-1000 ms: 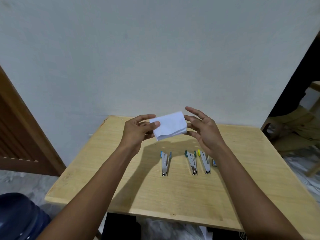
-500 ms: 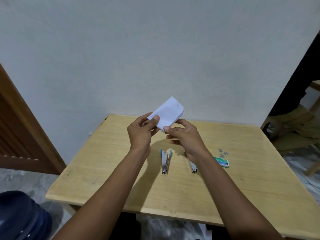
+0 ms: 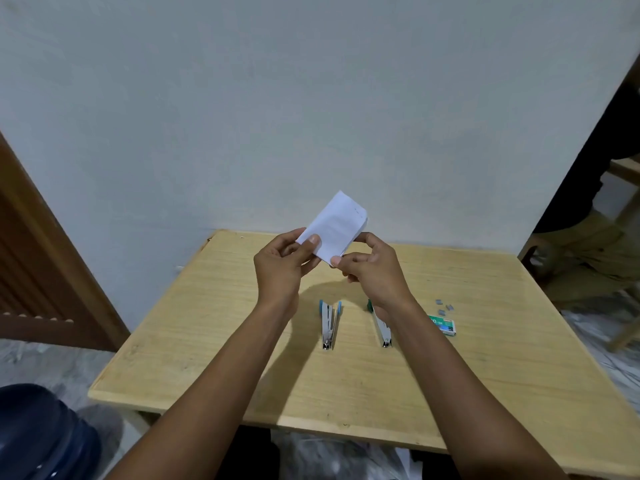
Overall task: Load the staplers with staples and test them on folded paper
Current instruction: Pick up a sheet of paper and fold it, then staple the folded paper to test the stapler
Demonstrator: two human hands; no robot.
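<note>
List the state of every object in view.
White folded paper: folded, held above the table.
Left hand: pinches the paper.
Right hand: pinches the paper.
Blue-ended metal stapler: lying on light wooden table.
Green-ended metal stapler: lying there, partly hidden.
Green staple box: lying on table.

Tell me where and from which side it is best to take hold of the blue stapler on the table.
Probably grip the blue stapler at its middle, across its two long sides, coming from above: it lies on the table, narrow, metal nose toward the person, nothing touching its sides. The left hand and right hand hold the folded paper.
</note>
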